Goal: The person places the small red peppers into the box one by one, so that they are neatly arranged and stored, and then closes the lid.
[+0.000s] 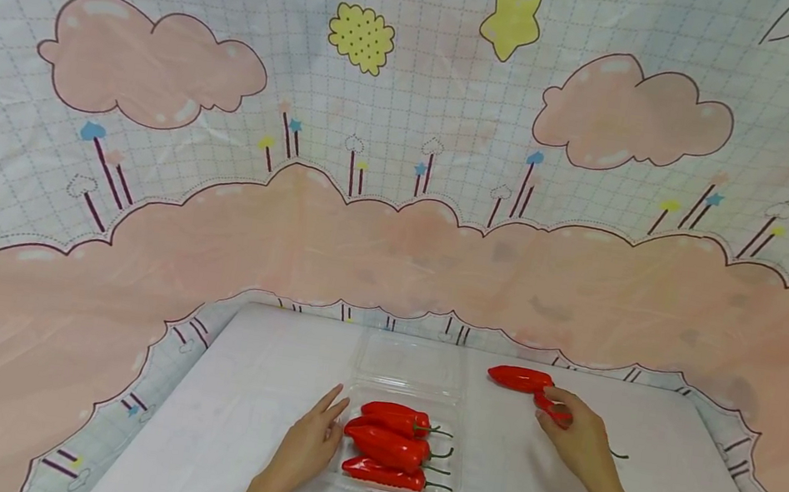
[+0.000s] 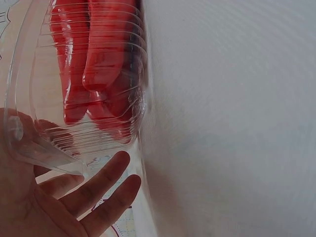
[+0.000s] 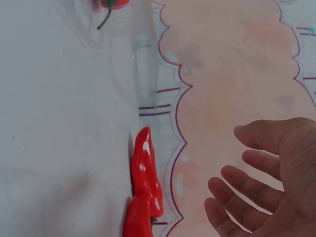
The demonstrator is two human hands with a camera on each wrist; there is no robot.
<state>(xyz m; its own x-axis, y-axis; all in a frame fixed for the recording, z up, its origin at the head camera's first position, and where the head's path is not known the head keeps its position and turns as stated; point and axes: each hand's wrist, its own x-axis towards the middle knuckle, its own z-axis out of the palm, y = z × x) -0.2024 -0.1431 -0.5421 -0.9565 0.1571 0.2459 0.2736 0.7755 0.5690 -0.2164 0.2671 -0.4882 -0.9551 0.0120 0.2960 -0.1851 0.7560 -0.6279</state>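
- Packed red peppers (image 1: 387,445), inside clear container (image 1: 448,415), stems rightward.
- Loose red peppers (image 1: 518,378), on white table (image 1: 257,361).
- Right hand (image 1: 575,438), fingers spread, near loose red peppers.
- Left hand (image 1: 306,445), fingers spread, at container's left side.

We see a white-covered table (image 1: 250,381) carrying an open clear plastic clamshell container (image 1: 411,364), its lid folded back toward the far edge; to its right we find loose long red peppers (image 1: 518,378).
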